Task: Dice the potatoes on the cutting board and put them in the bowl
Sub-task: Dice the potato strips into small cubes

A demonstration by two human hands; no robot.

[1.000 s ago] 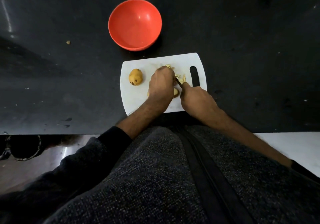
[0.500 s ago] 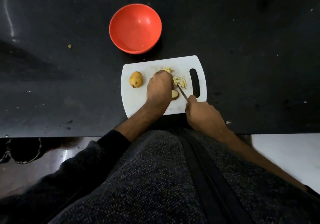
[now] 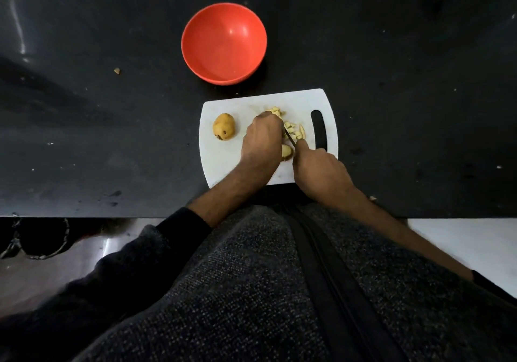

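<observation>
A white cutting board lies on the black counter. A whole potato sits at its left end. My left hand covers and holds a partly cut potato in the board's middle. My right hand grips a knife, whose thin blade runs along my left fingers into the potato. Several diced pieces lie just beyond the blade. The red bowl stands behind the board, with nothing in it.
The board's black handle slot is at its right end. A small potato scrap lies on the black counter far left; another scrap is near the front edge. My dark sweater fills the foreground.
My right hand has pushed the knife forward again after drawing it back toward me. My left hand has stayed on the potato. The view shifted slightly.
</observation>
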